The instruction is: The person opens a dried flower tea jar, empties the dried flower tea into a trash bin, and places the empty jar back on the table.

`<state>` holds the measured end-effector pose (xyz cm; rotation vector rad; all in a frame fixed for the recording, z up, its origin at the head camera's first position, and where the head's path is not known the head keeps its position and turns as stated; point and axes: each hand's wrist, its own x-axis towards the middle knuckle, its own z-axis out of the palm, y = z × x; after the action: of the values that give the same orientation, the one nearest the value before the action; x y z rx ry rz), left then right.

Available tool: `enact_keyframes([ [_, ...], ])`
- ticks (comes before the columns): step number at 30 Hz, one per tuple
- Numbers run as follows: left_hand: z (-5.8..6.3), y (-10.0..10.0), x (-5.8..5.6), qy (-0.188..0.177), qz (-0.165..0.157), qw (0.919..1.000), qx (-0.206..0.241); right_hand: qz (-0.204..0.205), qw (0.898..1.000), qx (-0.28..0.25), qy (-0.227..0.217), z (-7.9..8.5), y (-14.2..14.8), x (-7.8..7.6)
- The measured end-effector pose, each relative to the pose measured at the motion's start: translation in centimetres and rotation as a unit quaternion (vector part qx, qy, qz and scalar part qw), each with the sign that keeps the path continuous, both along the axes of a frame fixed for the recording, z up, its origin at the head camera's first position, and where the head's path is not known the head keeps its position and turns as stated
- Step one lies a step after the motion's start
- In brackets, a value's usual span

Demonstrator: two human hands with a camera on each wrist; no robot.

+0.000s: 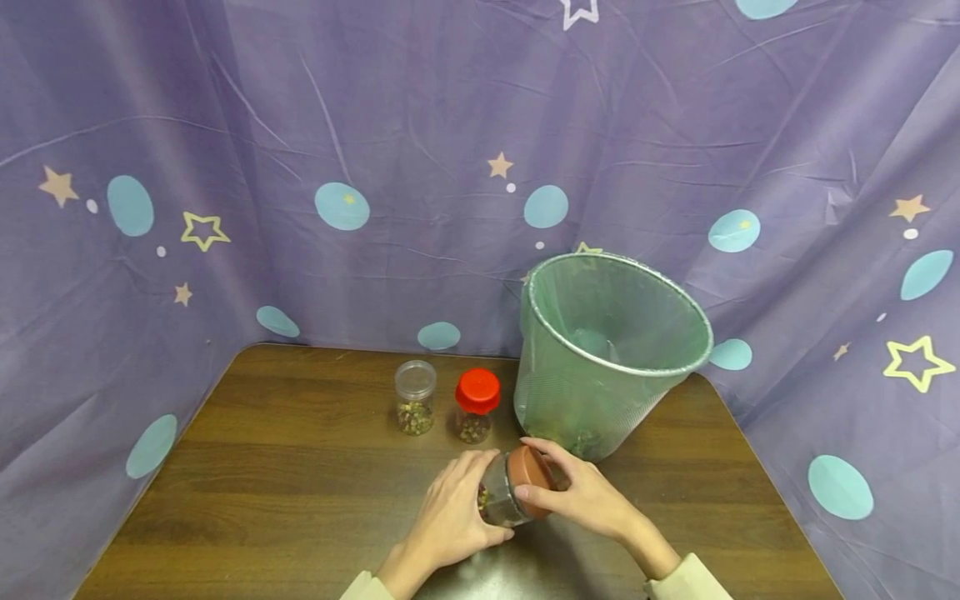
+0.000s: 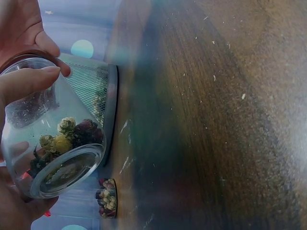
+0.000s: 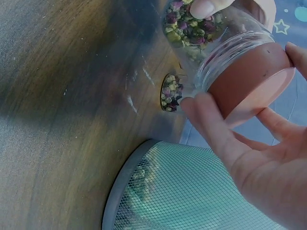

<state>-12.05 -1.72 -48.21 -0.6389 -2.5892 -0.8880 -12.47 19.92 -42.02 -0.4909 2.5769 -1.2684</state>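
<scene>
A clear glass jar with dried flower buds inside lies tilted between my two hands, its brown lid toward the right. My left hand grips the jar's body, fingers on one side and thumb on the other. The right hand holds the lid around its rim with curled fingers and thumb. In the left wrist view the dried buds gather near the jar's base. The right wrist view shows the lid seated on the jar's threaded neck.
Behind my hands stand a small jar with a red lid and a clear-lidded jar, both holding dried buds. A mesh waste bin with a green liner stands at the back right. Patterned purple fabric surrounds the wooden table.
</scene>
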Motion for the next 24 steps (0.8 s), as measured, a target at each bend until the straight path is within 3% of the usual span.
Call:
enact_keyframes([
  [24,-0.07,-0.33,0.01,-0.014,-0.002,0.9999,0.005,-0.04,0.999,-0.006,0.025,0.5,0.31,-0.39],
])
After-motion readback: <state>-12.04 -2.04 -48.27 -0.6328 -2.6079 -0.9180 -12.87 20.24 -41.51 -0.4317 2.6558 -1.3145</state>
